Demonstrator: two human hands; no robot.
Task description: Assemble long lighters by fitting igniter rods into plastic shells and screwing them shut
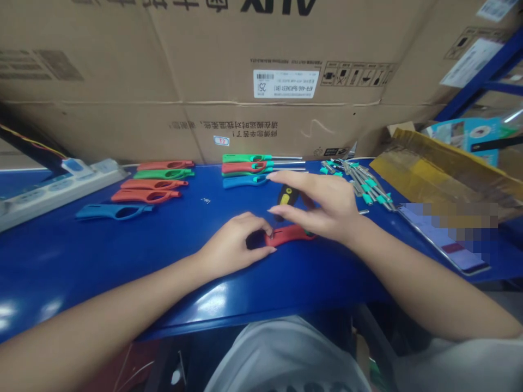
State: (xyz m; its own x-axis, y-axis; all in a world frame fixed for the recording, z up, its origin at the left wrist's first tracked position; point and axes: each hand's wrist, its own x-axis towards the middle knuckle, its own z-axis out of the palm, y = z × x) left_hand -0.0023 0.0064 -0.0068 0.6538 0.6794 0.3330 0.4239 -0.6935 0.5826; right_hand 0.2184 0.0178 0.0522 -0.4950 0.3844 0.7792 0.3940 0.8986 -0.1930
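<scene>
A red lighter casing [291, 234] with a long handle lies on the blue table in front of me. My left hand [231, 242] pinches its left end between thumb and fingers. Above the casing, my right hand [327, 204] holds a screwdriver [286, 196] with a black and yellow handle, its index finger and thumb curved around it. The screwdriver leans downward, and its tip is too small to make out. The casing's right end is partly covered by my right hand.
Red, green and blue casings [149, 195] lie in a row at left, near a white power strip [61, 190]. Several lighters with metal rods [245, 166] lie at the back. At right are a pile of green-ended rods [365, 182], a phone [437, 237] and yellow-taped cardboard [441, 169].
</scene>
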